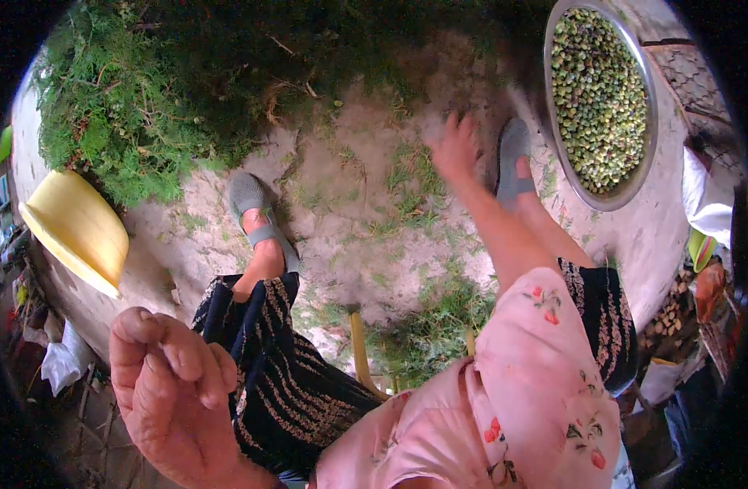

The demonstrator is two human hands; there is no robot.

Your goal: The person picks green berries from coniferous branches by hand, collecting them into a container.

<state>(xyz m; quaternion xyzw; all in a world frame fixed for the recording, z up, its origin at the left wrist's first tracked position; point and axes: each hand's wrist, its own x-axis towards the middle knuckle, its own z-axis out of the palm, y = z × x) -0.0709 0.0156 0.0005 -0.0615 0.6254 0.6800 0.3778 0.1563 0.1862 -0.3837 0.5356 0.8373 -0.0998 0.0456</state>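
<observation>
My left hand (174, 391) is raised close at the lower left, its fingers curled in toward the palm. What lies inside them, if anything, is hidden. Over the ground beside my right shoe, my right hand (455, 151) reaches out, somewhat blurred, with fingers apart and nothing visible in them. Right of it stands an oval-looking metal basin (551, 122) filled with small green and dark round fruits or cones (598, 102). A heap of feathery green branches (129, 106) lies ahead at the left, its far part in dark shade.
A yellow plastic basin (76, 228) stands tilted at the left. My grey shoes (255, 200) rest on the dusty ground (341, 196), strewn with green sprigs. At the right are a white bag (708, 196) and brown pieces (671, 306); another white bag (64, 359) lies at the left.
</observation>
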